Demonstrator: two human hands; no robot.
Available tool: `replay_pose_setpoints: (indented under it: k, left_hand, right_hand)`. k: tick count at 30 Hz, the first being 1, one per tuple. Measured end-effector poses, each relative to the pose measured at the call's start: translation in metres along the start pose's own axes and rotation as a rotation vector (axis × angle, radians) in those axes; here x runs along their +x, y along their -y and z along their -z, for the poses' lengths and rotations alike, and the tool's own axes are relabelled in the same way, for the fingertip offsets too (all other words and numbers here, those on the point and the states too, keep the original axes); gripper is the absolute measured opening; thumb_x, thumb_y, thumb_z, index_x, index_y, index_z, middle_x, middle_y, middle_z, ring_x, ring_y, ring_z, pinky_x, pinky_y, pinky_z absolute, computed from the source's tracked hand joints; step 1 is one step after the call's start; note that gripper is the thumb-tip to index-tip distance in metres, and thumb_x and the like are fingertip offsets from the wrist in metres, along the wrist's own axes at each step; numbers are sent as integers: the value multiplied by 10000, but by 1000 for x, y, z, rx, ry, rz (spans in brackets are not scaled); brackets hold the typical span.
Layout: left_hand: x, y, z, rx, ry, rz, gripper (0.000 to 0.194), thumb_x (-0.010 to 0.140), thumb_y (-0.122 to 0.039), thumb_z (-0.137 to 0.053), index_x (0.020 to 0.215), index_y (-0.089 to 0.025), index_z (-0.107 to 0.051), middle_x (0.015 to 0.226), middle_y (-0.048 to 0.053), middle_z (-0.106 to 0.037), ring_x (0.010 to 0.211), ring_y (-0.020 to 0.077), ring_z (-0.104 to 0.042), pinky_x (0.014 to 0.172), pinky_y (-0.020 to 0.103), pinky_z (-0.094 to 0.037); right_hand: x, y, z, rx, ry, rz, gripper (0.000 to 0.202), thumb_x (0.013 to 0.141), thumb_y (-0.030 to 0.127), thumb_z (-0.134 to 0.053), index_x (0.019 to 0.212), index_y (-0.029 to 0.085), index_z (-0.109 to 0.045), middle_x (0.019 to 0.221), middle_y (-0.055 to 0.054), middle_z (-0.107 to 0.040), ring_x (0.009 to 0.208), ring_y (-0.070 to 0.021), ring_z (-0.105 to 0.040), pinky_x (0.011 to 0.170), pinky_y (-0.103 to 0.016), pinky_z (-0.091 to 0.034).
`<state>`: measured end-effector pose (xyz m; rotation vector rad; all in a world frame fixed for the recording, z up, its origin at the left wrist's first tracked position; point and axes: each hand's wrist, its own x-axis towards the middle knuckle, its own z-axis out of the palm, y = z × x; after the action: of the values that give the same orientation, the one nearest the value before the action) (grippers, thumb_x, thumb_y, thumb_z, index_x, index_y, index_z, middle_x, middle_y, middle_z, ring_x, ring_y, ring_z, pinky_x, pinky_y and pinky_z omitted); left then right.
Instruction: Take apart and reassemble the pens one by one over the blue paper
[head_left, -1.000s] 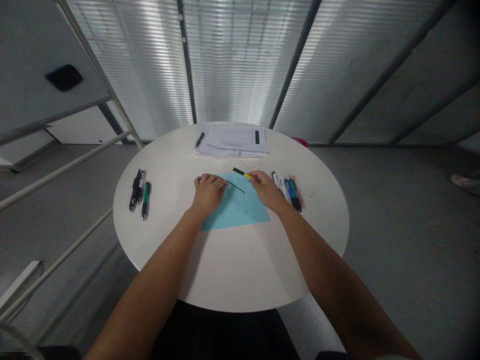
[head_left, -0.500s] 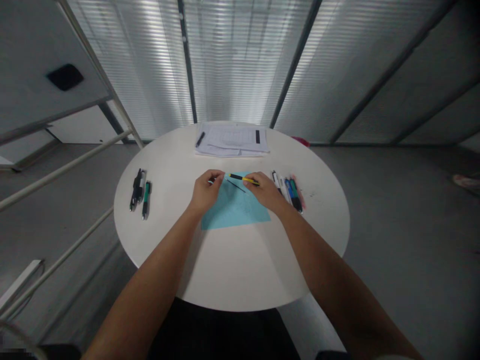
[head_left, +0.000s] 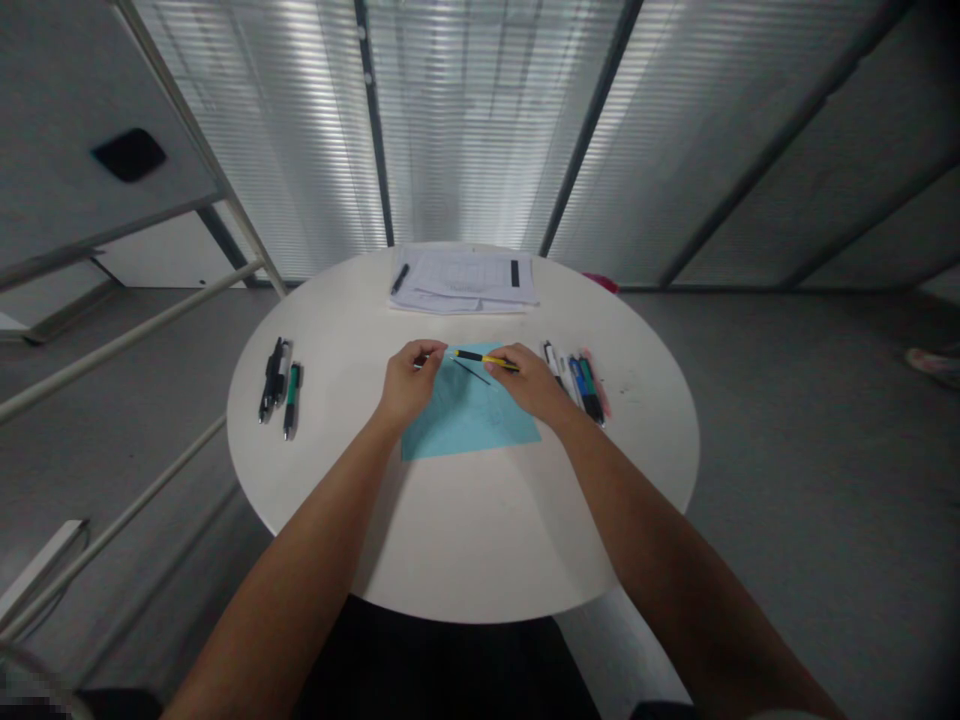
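A yellow and black pen barrel (head_left: 474, 356) points leftward from my right hand (head_left: 523, 375), whose fingers are closed round its yellow end. Just left of its tip, my left hand (head_left: 412, 380) is pinched on a small part, mostly hidden by the fingers and too small to name. Between the hands a thin dark refill (head_left: 471, 372) lies slantwise over the blue sheet (head_left: 472, 425). Both hands are above the upper part of that sheet, a short gap apart.
On the round white table (head_left: 480, 540), black pens (head_left: 271, 380) and a green pen (head_left: 292, 400) lie at the left. Several pens, one of them blue (head_left: 585, 388), lie beside my right hand. Stacked papers (head_left: 465, 280) with a dark pen (head_left: 400, 279) are at the back.
The yellow and black barrel has shifted very slightly left, toward my left hand. Otherwise both hands hold nearly the same pose.
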<state>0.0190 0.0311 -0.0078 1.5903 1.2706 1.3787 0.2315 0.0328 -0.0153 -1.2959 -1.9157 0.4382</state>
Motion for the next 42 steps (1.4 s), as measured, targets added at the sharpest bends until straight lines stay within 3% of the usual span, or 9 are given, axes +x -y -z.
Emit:
replay_pose_setpoints:
  k: [26, 32, 38, 42]
  left_hand:
    - [0, 2, 1, 106, 35, -69, 220, 845, -304, -551, 935, -175, -705, 866, 57, -686, 757, 143, -583, 734, 288, -463]
    - [0, 2, 0, 65, 54, -48, 198, 822, -304, -582, 911, -179, -707, 836, 49, -674, 706, 133, -564, 689, 272, -447]
    - [-1, 3, -1, -63, 34, -56, 266, 769, -283, -653, 1020, -194, -663, 850, 29, -652, 654, 108, -547, 629, 242, -430]
    - [0, 1, -1, -48, 10, -31, 197, 766, -288, -659, 928, -176, -674, 843, 41, -665, 678, 116, -560, 632, 245, -431]
  right_hand:
    - [-1, 5, 1, 16, 6, -6, 204, 868, 375, -564, 910, 212, -678, 905, -47, -638, 857, -183, -596, 806, -332, -457]
    - [-2, 9, 3, 11, 28, -2, 196, 869, 373, -564, 901, 217, -679, 893, -46, -636, 852, -186, -595, 805, -339, -457]
    - [-2, 6, 2, 22, 44, 42, 201, 866, 382, -568, 919, 223, -680, 899, -42, -641, 856, -181, -597, 817, -343, -460]
    - [-2, 7, 1, 84, 52, 56, 189, 849, 368, -592, 924, 219, -683, 905, -42, -645, 854, -174, -605, 816, -340, -470]
